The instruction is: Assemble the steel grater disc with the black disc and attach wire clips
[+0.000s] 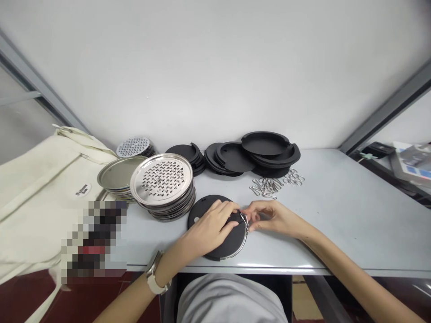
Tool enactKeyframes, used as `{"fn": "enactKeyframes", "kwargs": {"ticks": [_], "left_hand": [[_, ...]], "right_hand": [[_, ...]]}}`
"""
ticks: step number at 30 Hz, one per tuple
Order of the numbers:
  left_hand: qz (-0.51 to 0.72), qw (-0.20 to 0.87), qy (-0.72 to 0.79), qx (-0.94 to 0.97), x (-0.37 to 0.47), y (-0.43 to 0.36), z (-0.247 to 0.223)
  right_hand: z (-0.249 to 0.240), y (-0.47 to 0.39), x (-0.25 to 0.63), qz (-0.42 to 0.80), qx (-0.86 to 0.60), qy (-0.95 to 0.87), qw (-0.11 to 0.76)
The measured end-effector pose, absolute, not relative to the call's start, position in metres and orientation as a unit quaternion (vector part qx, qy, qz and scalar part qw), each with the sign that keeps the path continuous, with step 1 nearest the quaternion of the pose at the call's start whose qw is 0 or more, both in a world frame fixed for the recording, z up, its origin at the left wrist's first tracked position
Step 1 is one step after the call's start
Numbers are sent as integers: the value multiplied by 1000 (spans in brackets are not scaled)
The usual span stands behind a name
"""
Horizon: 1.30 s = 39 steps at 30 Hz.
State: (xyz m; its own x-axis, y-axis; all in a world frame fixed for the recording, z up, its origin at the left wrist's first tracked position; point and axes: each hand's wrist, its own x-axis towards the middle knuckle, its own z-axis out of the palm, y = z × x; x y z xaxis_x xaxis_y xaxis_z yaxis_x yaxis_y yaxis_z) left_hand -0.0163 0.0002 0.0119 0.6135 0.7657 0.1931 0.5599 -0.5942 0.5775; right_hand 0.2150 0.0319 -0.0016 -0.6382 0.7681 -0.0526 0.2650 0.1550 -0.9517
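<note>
Far left we see a cream canvas bag (37, 188) slumped over the counter (336, 215) edge, a pixelated patch below it. Next, a stack of plain steel discs (116, 177), a perforated disc (134, 146) behind, and a taller stack of perforated grater plates (162, 184) in front.

Centre, near edge: black round lid (218, 242) lying flat, steel rim showing along its right side. Our left hand (210, 226), watch on wrist, presses on top of the lid. Our right hand (271, 216) meets it at the lid's right edge, fingers pinched on a small wire clip (244, 220). Both hands close together, touching there.

Behind: black lids (251, 152) in overlapping piles against the wall, a loose heap of wire clips (274, 183) just in front.

Counter is pale grey, glossy. White wall behind, grey metal framing (387, 110) at both sides. Far right, a second surface with blurred items.
</note>
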Motion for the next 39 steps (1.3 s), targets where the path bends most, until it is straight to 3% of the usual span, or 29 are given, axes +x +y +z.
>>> {"fn": "enactKeyframes", "kwargs": {"ticks": [39], "left_hand": [[212, 213, 375, 877, -17, 0, 12]], "right_hand": [[8, 23, 209, 533, -354, -734, 227]]}}
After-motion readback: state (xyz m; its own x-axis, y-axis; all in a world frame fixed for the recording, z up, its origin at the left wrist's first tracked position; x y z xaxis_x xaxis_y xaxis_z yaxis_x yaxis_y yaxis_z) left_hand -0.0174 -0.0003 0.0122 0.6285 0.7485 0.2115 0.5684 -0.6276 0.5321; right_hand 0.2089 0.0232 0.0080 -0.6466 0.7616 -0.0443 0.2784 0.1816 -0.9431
